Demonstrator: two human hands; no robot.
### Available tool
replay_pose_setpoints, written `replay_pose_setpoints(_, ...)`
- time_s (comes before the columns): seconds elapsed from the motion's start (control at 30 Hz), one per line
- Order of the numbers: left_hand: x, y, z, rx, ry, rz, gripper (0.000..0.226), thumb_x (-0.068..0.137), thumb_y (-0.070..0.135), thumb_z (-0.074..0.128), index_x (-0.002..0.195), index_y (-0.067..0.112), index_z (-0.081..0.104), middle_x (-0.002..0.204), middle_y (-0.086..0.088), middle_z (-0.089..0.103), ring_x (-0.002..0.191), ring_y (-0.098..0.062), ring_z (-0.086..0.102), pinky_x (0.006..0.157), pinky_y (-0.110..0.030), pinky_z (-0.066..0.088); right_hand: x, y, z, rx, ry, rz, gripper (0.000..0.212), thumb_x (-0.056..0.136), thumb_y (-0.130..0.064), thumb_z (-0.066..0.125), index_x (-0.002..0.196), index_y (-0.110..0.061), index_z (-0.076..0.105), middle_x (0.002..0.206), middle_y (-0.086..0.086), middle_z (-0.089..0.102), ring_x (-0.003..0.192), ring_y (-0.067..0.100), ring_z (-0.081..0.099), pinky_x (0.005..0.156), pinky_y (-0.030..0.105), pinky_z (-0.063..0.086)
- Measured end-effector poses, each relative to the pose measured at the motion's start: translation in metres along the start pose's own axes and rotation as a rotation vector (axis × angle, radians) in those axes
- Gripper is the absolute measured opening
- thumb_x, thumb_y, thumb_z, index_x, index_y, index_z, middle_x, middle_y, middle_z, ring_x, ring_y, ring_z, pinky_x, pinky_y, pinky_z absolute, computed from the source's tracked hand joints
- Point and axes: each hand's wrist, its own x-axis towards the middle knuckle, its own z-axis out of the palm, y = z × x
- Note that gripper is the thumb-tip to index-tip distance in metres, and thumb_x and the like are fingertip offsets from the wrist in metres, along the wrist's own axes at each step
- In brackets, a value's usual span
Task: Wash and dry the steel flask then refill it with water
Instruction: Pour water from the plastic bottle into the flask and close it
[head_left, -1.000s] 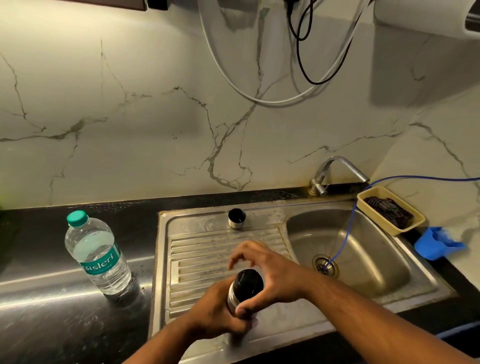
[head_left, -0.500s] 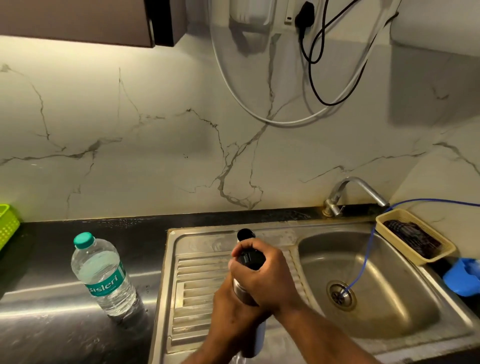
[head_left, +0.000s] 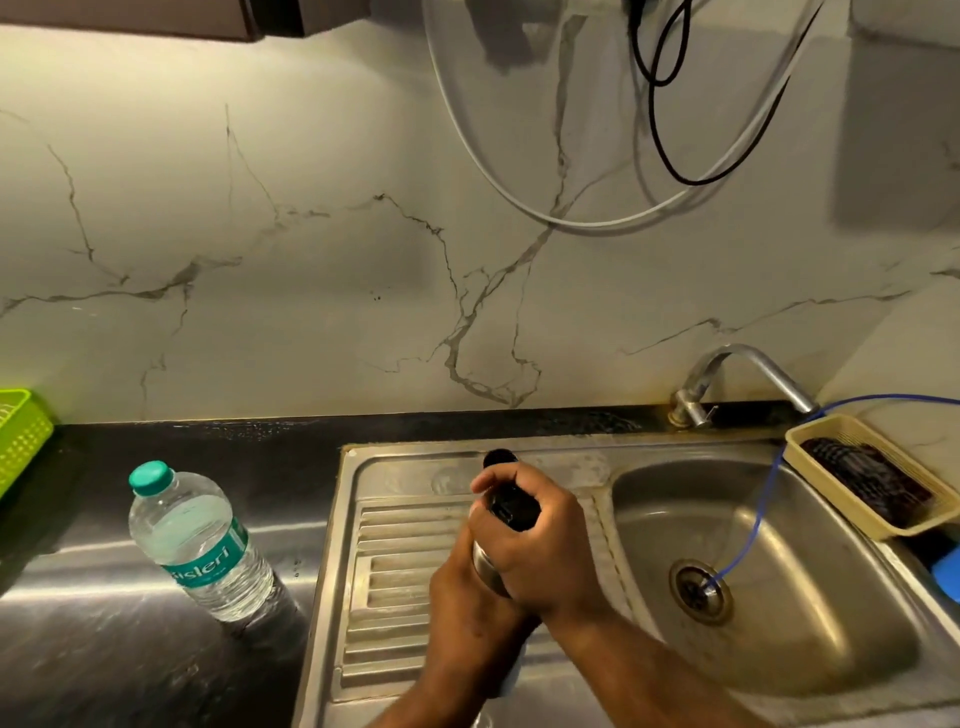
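Flask (head_left: 488, 569) is over the drainboard (head_left: 395, 566), roughly upright, with its long axis running from your wrists up toward the wall. The base is hidden by your arms. Left grip (head_left: 467, 618) wraps the steel body low. Right grip (head_left: 540, 545) sits directly above it, fingers curled round the black top (head_left: 511, 512). Both grips are stacked on one axis, so a twist would mean right turns and left counters. Probably screwing the top, but on or off, can't tell. Basin (head_left: 805, 623) and tap (head_left: 748, 371) lie to your right, nearer the right grip. Bottle (head_left: 200, 540) stands on the bench (head_left: 104, 649) to your left. A small black cap (head_left: 500, 457) shows just behind the flask.
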Motion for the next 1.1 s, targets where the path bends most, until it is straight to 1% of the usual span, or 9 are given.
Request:
replay_pose_setpoints(0.1, 0.013, -0.014, -0.015, 0.002, -0.228, -0.011, 0.068, 0.068, 0.006, 0.089, 0.128, 0.02, 0.059, 0.105, 0.008, 0.075, 0.1, -0.005, 0.072, 0.083, -0.023, 0.058, 0.014, -0.005, -0.03, -0.048, -0.402, 0.049, 0.033, 0.084, -0.022, 0.083, 0.113, -0.031, 0.07, 0.101, -0.014, 0.071, 0.102, 0.005, 0.068, 0.085, 0.018, 0.055)
replay_pose_setpoints(0.2, 0.024, -0.015, -0.027, 0.065, -0.438, -0.005, 0.069, 0.07, 0.004, 0.086, 0.126, 0.03, 0.055, 0.113, 0.013, 0.071, 0.104, -0.007, 0.07, 0.091, -0.03, 0.059, 0.026, -0.012, -0.05, 0.118, -0.69, 0.108, 0.064, 0.088, -0.008, 0.077, 0.14, -0.037, 0.054, 0.106, 0.001, 0.074, 0.109, 0.019, 0.07, 0.099, 0.034, 0.055)
replay_pose_setpoints(0.33, 0.025, -0.023, -0.018, 0.075, -0.265, 0.03, 0.06, 0.062, 0.002, 0.085, 0.114, 0.024, 0.066, 0.104, 0.001, 0.077, 0.093, -0.017, 0.075, 0.084, -0.044, 0.062, 0.018, 0.004, -0.031, 0.168, -0.419, 0.035, 0.059, 0.088, 0.003, 0.071, 0.136, -0.029, 0.057, 0.092, 0.009, 0.07, 0.092, 0.026, 0.071, 0.09, 0.036, 0.059)
replay_pose_setpoints(0.4, 0.023, -0.028, -0.012, 0.043, -0.167, 0.055, 0.068, 0.062, 0.005, 0.089, 0.121, 0.027, 0.064, 0.109, 0.008, 0.076, 0.098, -0.012, 0.074, 0.082, -0.033, 0.062, 0.012, 0.014, -0.018, 0.141, -0.242, -0.014, 0.046, 0.089, -0.001, 0.07, 0.126, -0.026, 0.064, 0.087, 0.007, 0.069, 0.084, 0.023, 0.07, 0.087, 0.032, 0.058)
replay_pose_setpoints(0.5, 0.019, -0.032, -0.004, 0.059, -0.113, 0.085, 0.065, 0.067, 0.03, 0.089, 0.126, 0.026, 0.064, 0.111, 0.017, 0.074, 0.104, -0.002, 0.071, 0.083, -0.023, 0.059, 0.006, 0.03, -0.006, -0.022, -0.078, -0.17, 0.023, 0.09, -0.012, 0.068, 0.109, -0.024, 0.071, 0.081, -0.002, 0.071, 0.08, 0.016, 0.071, 0.115, 0.045, 0.041)
replay_pose_setpoints(0.6, 0.023, -0.044, -0.006, 0.11, -0.086, 0.057, 0.054, 0.066, 0.033, 0.085, 0.117, 0.026, 0.066, 0.104, 0.015, 0.075, 0.096, -0.001, 0.071, 0.078, -0.028, 0.06, 0.006, 0.041, -0.007, -0.088, -0.25, -0.231, 0.012, 0.091, -0.021, 0.072, 0.103, -0.022, 0.07, 0.091, -0.011, 0.071, 0.089, 0.011, 0.069, 0.115, 0.036, 0.04)
replay_pose_setpoints(0.77, 0.025, -0.072, -0.019, 0.147, -0.032, -0.079, 0.056, 0.058, 0.038, 0.086, 0.109, 0.034, 0.063, 0.099, 0.016, 0.073, 0.088, -0.005, 0.07, 0.075, -0.026, 0.058, 0.027, 0.053, -0.023, 0.061, -0.474, 0.034, 0.053, 0.087, -0.07, 0.058, 0.123, -0.031, 0.065, 0.115, -0.011, 0.068, 0.114, 0.01, 0.063, 0.094, 0.022, 0.051)
replay_pose_setpoints(0.9, 0.027, -0.098, -0.034, 0.154, -0.032, -0.181, 0.048, 0.062, 0.042, 0.09, 0.099, 0.024, 0.065, 0.087, -0.004, 0.076, 0.082, -0.022, 0.073, 0.08, -0.048, 0.059, 0.084, 0.099, -0.028, -0.168, -0.198, 0.185, 0.026, 0.095, -0.041, 0.068, 0.118, -0.03, 0.068, 0.113, -0.011, 0.066, 0.106, 0.008, 0.063, 0.082, 0.013, 0.048)
replay_pose_setpoints(1.1, 0.029, -0.109, -0.042, 0.19, -0.041, -0.187, 0.05, 0.061, 0.042, 0.089, 0.102, 0.026, 0.064, 0.089, -0.001, 0.076, 0.083, -0.017, 0.073, 0.08, -0.041, 0.06, 0.161, 0.171, -0.013, -0.728, -0.515, 0.289, 0.081, 0.085, -0.04, 0.079, 0.155, -0.031, 0.038, 0.159, 0.004, 0.028, 0.146, 0.025, 0.028, 0.115, 0.034, 0.032)
